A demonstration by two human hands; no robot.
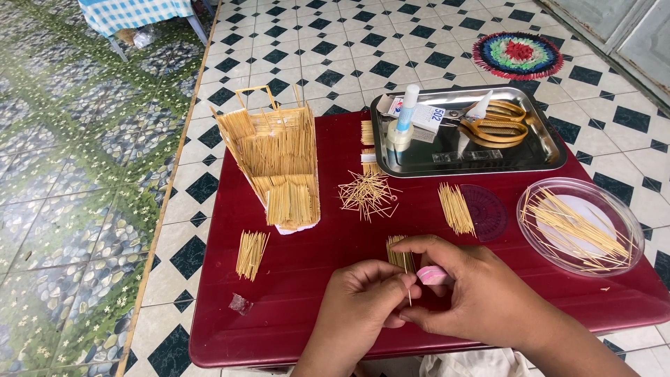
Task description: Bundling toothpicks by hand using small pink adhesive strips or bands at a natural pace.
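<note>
**Stick-craft station: both hands pinching at the near edge of the table**

Left to right across the red table point(293, 279): a small loose bundle of sticks point(250, 254) lies near the left edge. Behind it stands a stick-built model point(279, 164), tilted, resting on a pale base. A scattered heap of sticks point(366, 193) sits at mid-table.

At the near edge, the left hand point(359, 300) is curled, thumb and forefinger closed on a single thin stick point(410, 297) that points downward. The right hand point(474, 286) meets it from the right, fingers bent inward, pinching a small pink object point(433, 275); what it is cannot be told. A short bundle of cut sticks point(400, 255) lies just behind the fingers. Both wrists sit low, close together.

Judgement: the work is fine; a steady pinch near the stick's end and hands braced on the table would suit it.

Further right: a steel tray point(551, 150) at the far edge holds a glue bottle point(403, 122) and yellow scissors point(495, 126). A clear round lid point(624, 241) with long sticks rests at the right edge.
</note>
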